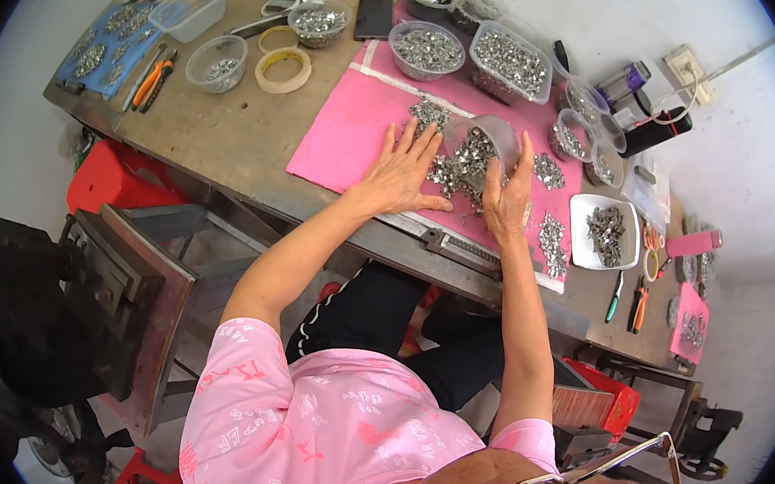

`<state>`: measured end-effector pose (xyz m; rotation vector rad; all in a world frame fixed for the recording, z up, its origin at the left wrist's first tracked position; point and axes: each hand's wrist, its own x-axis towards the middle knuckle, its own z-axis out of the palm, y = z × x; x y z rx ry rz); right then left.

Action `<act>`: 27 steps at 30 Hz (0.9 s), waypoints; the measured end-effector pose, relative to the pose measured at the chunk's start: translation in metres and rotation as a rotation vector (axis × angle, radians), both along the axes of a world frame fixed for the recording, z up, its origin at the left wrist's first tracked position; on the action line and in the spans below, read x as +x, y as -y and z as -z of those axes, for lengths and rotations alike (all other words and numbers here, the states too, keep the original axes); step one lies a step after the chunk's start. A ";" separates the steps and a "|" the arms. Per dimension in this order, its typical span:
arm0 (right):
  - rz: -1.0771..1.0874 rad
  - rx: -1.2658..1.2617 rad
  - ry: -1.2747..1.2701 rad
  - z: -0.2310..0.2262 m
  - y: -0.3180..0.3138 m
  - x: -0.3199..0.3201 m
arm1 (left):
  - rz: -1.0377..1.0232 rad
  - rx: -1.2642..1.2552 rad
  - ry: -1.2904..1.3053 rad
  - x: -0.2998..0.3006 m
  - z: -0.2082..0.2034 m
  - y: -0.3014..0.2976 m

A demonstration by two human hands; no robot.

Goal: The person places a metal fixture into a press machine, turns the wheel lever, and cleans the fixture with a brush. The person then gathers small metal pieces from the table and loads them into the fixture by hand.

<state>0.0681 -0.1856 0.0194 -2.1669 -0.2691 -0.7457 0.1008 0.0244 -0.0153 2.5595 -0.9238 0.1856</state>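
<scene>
My right hand (506,198) grips a clear round plastic tub (506,135) that is tipped on its side over the pink mat (340,139). Small shiny metal pieces (468,159) lie in its mouth and spread onto the mat below. Flat beside them is my left hand (404,173), its fingers spread and its fingertips at a loose pile of similar metal pieces (429,115). Two smaller heaps of metal pieces, one (548,170) beside the tub and another (552,243) lower down, rest on the mat to the right.
Filled plastic tubs (510,60) line the wall side. At right are a white square dish (604,230) of metal pieces and orange-handled pliers (637,305). A phone (373,17), tape rolls (283,70) and more pliers (155,85) lie leftward. A metal ruler-like bar (463,249) edges the table.
</scene>
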 end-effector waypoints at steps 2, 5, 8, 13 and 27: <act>0.016 0.026 -0.022 -0.001 0.000 0.000 | 0.000 -0.014 0.015 0.000 0.002 0.000; 0.008 -0.024 0.004 0.000 0.001 -0.002 | -0.003 -0.023 0.030 0.000 0.003 0.000; -0.026 -0.008 0.008 0.004 0.005 0.000 | 0.005 -0.002 0.015 -0.001 0.000 -0.001; -0.077 0.100 -0.041 0.003 0.004 -0.002 | 0.000 -0.043 0.057 0.000 0.007 0.000; -0.092 0.125 -0.002 -0.004 0.002 -0.004 | -0.003 -0.014 0.048 -0.001 0.003 0.000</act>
